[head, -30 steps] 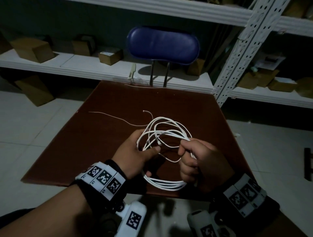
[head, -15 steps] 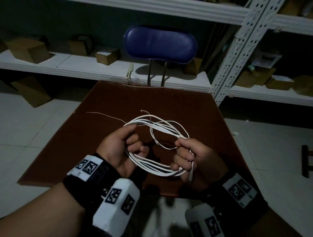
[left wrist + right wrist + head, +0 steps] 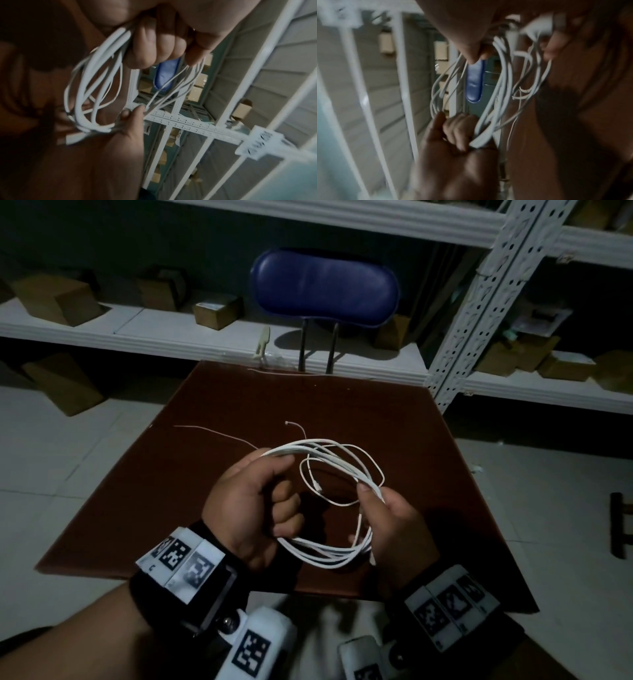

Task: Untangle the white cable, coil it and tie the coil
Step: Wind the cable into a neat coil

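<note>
Thin white limp cable (image 3: pixel 329 474), coiled loosely above the brown surface (image 3: pixel 205 491), is held by both grips, left hand (image 3: pixel 253 501) fisted at 9 o'clock, right hand (image 3: pixel 394 518) pinching at 3; light, springy, best clamped across all loops.

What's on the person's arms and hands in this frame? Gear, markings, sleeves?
Both forearms are bare, with no sleeves visible, and the hands wear no gloves. The left hand and right hand each have a black wrist strap carrying white panels printed with black square fiducial markers. A white, rounded camera housing with another marker hangs under each wrist.
</note>
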Demonstrator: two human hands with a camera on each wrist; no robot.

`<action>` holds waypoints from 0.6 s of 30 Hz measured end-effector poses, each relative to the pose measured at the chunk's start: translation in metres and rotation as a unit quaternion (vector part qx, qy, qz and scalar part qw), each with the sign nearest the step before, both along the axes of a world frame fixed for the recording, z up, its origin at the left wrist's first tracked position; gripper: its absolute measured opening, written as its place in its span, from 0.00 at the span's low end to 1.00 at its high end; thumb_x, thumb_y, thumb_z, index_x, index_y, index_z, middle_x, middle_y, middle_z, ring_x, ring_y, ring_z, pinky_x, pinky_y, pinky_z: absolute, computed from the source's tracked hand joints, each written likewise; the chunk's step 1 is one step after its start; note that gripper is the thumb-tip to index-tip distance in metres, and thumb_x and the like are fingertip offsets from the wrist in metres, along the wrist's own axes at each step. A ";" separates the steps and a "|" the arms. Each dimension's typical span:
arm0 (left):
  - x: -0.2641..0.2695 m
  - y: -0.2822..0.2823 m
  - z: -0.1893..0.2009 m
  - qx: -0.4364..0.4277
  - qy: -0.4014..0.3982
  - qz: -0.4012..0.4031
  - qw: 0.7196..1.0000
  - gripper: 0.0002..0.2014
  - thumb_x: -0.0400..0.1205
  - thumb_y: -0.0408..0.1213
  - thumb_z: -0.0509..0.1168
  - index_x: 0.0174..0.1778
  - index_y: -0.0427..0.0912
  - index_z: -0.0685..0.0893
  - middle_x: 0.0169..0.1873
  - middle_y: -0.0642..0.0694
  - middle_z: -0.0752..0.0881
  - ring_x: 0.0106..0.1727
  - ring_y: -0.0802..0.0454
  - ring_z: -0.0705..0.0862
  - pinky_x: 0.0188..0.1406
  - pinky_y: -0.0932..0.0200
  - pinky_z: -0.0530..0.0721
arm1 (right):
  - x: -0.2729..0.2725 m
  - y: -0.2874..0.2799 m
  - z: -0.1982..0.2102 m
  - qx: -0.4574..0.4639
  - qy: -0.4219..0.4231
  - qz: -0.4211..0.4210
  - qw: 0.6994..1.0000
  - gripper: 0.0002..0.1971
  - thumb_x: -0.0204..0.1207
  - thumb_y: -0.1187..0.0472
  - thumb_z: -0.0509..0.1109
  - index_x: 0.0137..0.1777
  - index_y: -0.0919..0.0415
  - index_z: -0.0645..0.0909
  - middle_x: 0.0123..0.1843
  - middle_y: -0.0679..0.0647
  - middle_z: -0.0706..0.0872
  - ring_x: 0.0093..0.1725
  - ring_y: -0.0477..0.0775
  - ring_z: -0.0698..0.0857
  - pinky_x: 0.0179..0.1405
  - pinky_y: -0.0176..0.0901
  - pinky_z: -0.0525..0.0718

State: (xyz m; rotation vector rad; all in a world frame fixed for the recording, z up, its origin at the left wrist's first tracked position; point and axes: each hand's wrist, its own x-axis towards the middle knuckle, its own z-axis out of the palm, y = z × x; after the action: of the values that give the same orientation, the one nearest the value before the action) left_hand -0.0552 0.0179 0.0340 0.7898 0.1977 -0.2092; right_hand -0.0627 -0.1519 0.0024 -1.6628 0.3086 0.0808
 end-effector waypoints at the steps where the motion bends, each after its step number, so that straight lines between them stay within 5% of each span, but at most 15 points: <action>1: -0.001 -0.001 -0.001 -0.008 0.009 -0.014 1.000 0.12 0.77 0.34 0.64 0.32 0.48 0.68 0.21 0.50 0.58 0.19 0.55 0.51 0.21 0.66 0.49 | 0.001 0.001 -0.001 0.091 0.044 -0.015 0.995 0.11 0.79 0.50 0.70 0.46 0.57 0.85 0.44 0.59 0.86 0.48 0.62 0.89 0.44 0.65 0.89; 4: -0.001 -0.003 -0.006 -0.008 0.076 -0.056 0.996 0.13 0.74 0.39 0.66 0.26 0.46 0.69 0.20 0.51 0.60 0.18 0.55 0.51 0.20 0.65 0.48 | 0.005 0.000 0.005 0.307 0.122 -0.051 0.942 0.11 0.83 0.62 0.67 0.63 0.63 0.77 0.57 0.69 0.86 0.47 0.71 0.92 0.41 0.62 0.91; 7: 0.001 -0.001 -0.016 0.001 0.138 -0.074 0.988 0.18 0.75 0.39 0.65 0.19 0.45 0.69 0.18 0.51 0.61 0.15 0.57 0.55 0.20 0.66 0.49 | 0.012 -0.010 0.008 0.342 0.136 -0.055 0.928 0.12 0.82 0.68 0.65 0.63 0.61 0.73 0.38 0.60 0.90 0.25 0.53 0.87 0.16 0.39 0.79; 9: 0.003 0.000 -0.022 0.012 0.161 -0.077 0.984 0.18 0.75 0.39 0.65 0.21 0.44 0.68 0.20 0.50 0.60 0.18 0.56 0.54 0.19 0.66 0.51 | 0.014 -0.013 0.011 0.359 0.174 -0.007 0.917 0.04 0.76 0.65 0.66 0.48 0.63 0.75 0.23 0.51 0.79 0.16 0.45 0.72 0.12 0.33 0.63; 13: 0.009 0.003 -0.033 0.125 0.134 -0.039 0.982 0.11 0.78 0.35 0.68 0.35 0.37 0.73 0.21 0.44 0.66 0.19 0.51 0.63 0.20 0.62 0.65 | 0.013 -0.011 0.023 0.323 0.167 0.057 0.930 0.10 0.63 0.59 0.72 0.43 0.61 0.81 0.19 0.47 0.61 0.14 0.45 0.58 0.20 0.32 0.52; 15: 0.009 0.003 -0.035 0.222 0.094 0.001 0.971 0.10 0.78 0.28 0.69 0.50 0.31 0.75 0.21 0.39 0.73 0.18 0.48 0.70 0.19 0.59 0.73 | 0.011 -0.009 0.026 0.294 0.145 0.061 0.943 0.08 0.71 0.57 0.72 0.39 0.59 0.77 0.19 0.47 0.61 0.14 0.46 0.58 0.20 0.31 0.55; 18: 0.006 0.004 -0.029 0.305 0.028 -0.012 0.952 0.17 0.78 0.24 0.71 0.60 0.40 0.77 0.33 0.33 0.87 0.19 0.41 0.80 0.17 0.56 0.81 | 0.008 -0.011 0.027 0.272 0.133 0.082 0.950 0.17 0.81 0.53 0.66 0.32 0.54 0.67 0.20 0.49 0.60 0.14 0.47 0.58 0.20 0.32 0.56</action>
State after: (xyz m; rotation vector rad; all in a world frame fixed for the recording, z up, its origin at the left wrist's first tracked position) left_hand -0.0491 0.0215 0.0045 1.4021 0.3137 -0.1942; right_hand -0.0546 -0.1625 0.0296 -1.1231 0.3155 0.4768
